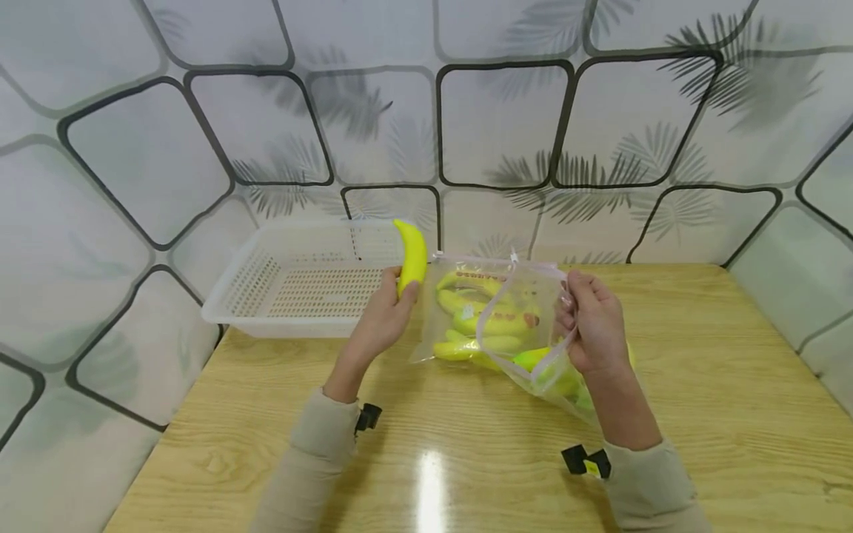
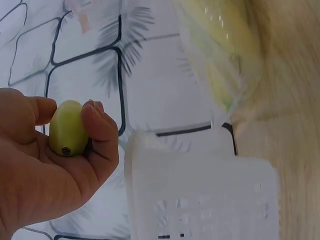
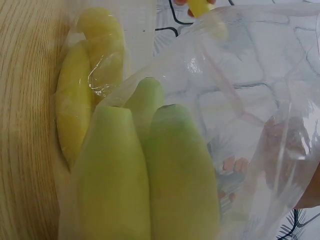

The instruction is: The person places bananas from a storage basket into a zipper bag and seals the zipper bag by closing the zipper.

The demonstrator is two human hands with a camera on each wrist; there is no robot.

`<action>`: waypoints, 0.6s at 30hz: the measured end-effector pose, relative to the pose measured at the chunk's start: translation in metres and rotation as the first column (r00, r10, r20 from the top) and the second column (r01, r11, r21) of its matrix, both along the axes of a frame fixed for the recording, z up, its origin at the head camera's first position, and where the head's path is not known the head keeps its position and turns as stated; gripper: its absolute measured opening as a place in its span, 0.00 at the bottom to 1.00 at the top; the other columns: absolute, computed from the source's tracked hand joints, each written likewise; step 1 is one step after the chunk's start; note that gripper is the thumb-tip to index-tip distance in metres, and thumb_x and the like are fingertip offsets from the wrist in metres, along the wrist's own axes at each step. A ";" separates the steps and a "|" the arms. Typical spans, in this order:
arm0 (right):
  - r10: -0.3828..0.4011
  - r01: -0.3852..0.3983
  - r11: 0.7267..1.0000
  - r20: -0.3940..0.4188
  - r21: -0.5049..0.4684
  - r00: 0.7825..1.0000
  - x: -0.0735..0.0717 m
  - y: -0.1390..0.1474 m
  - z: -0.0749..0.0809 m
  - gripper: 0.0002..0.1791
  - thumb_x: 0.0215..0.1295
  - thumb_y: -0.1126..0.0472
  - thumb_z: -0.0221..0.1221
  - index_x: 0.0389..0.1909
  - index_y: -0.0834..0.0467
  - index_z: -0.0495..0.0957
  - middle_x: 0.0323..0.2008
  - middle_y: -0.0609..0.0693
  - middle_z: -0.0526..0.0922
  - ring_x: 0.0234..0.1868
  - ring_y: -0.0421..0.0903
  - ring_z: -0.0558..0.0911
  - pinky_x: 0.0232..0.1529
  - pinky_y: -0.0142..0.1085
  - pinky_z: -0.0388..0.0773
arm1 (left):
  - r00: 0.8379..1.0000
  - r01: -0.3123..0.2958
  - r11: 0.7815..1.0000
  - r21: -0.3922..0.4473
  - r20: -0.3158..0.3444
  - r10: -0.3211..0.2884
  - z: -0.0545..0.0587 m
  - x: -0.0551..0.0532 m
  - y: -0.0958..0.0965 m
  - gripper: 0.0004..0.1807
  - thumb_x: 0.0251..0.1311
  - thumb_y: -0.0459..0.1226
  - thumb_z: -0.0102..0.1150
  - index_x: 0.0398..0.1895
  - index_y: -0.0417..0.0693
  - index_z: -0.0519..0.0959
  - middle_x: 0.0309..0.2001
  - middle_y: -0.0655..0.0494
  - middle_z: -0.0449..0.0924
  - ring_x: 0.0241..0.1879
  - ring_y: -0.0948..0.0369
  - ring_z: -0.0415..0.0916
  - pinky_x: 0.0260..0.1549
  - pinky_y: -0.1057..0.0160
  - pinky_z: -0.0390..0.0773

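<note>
My left hand (image 1: 386, 314) holds a smooth yellow banana (image 1: 414, 255) upright, pinched between thumb and fingers, by the right end of the white basket (image 1: 246, 326). In the left wrist view, the dark-tipped end of this banana (image 2: 69, 130) faces the camera. My right hand (image 1: 596, 326) grips the pink-edged mouth of a clear plastic zip bag (image 1: 496, 292). Several yellow bananas (image 1: 493, 323) show through the plastic. Greenish-ended bananas (image 3: 182, 170) fill the near part in the right wrist view. Whether this is one bag or two overlapping, I cannot tell.
The white perforated basket stands at the back left of the wooden table (image 1: 706, 370), with bare holes showing in its floor. A patterned cloth (image 1: 506, 126) covers the wall behind and both sides. Small black wrist devices (image 1: 586, 460) sit at the sleeves.
</note>
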State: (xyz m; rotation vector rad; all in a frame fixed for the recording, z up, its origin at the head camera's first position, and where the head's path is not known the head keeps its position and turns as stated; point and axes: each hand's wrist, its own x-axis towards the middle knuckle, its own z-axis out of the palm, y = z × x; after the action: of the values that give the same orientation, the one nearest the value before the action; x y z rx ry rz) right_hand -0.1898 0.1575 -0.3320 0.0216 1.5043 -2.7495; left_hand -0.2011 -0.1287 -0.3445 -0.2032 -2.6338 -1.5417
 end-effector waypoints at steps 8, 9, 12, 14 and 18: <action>0.003 -0.002 1.000 0.016 -0.008 1.000 0.001 0.002 -0.001 0.15 0.76 0.53 0.52 0.27 0.55 0.69 0.20 0.43 0.68 0.16 0.35 0.64 0.14 0.23 0.62 | 0.953 0.263 0.956 0.126 0.118 -0.278 -0.010 0.024 0.028 0.18 0.78 0.43 0.40 0.59 0.38 0.66 0.35 0.49 0.67 0.30 0.57 0.63 0.30 0.62 0.67; 0.001 -0.001 1.000 0.019 -0.003 1.000 0.001 0.001 -0.001 0.15 0.76 0.53 0.52 0.27 0.55 0.69 0.20 0.43 0.68 0.16 0.35 0.64 0.14 0.23 0.62 | 0.939 0.299 0.944 0.137 0.134 -0.317 -0.011 0.026 0.030 0.17 0.78 0.43 0.40 0.56 0.38 0.66 0.33 0.51 0.64 0.28 0.58 0.60 0.29 0.62 0.65; -0.011 0.011 1.000 0.020 0.026 1.000 0.002 -0.001 -0.003 0.16 0.76 0.53 0.52 0.27 0.54 0.69 0.19 0.43 0.68 0.16 0.35 0.64 0.14 0.23 0.61 | 0.907 0.370 0.919 0.134 0.162 -0.388 -0.012 0.031 0.036 0.15 0.77 0.44 0.43 0.51 0.40 0.68 0.31 0.53 0.60 0.27 0.60 0.56 0.28 0.64 0.60; -0.017 0.016 0.999 0.020 0.050 1.000 0.002 -0.004 -0.004 0.16 0.76 0.53 0.52 0.26 0.54 0.69 0.19 0.43 0.67 0.15 0.35 0.64 0.13 0.23 0.61 | 0.897 0.388 0.911 0.143 0.171 -0.408 -0.013 0.032 0.039 0.15 0.77 0.44 0.45 0.50 0.39 0.69 0.30 0.54 0.61 0.26 0.60 0.55 0.27 0.64 0.59; -0.028 0.026 0.996 0.017 0.085 0.999 0.001 -0.007 -0.005 0.15 0.76 0.53 0.52 0.27 0.54 0.69 0.19 0.43 0.67 0.15 0.34 0.63 0.13 0.23 0.59 | 0.899 0.386 0.914 0.126 0.172 -0.403 -0.015 0.032 0.045 0.16 0.75 0.45 0.49 0.52 0.41 0.70 0.30 0.54 0.63 0.24 0.60 0.56 0.25 0.65 0.61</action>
State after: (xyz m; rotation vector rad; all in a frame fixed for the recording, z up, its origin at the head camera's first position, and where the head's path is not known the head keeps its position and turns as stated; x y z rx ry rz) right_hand -0.1888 0.1501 -0.3370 0.0677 1.6271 -2.6964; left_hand -0.1696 -0.0837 -0.3593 -0.6509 -2.7904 -1.8824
